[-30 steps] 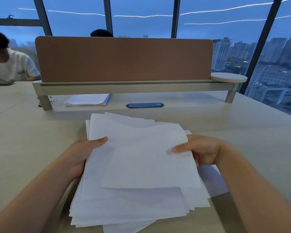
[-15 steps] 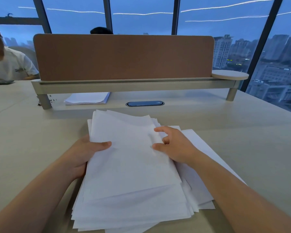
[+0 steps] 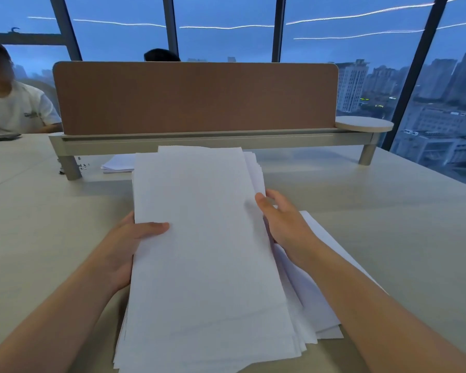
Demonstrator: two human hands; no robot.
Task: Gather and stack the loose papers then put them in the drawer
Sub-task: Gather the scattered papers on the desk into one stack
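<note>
The left hand (image 3: 124, 246) pinches the left edge of the paper stack (image 3: 205, 251), thumb flat on the top sheet and fingers hidden beneath, while the right hand (image 3: 283, 222) is closed on the right edge, thumb over the top and fingers tucked behind the sheets. Between the two grips the stack fills the centre of the frame, its far end raised toward the brown divider screen (image 3: 194, 98) and its near end down at the counter (image 3: 388, 216); the sheets are roughly aligned but fan out along the lower right. A few loose sheets (image 3: 320, 305) lie flat under the right forearm, outside the hold. This looks like the squaring step, still short of the drawer, which is not in view. The next move likely calls for tapping the edges true and collecting those strays. Both forearms reach in from the bottom corners, wrists turned inward. A separate small pile (image 3: 117, 164) rests under the shelf at centre left.
</note>
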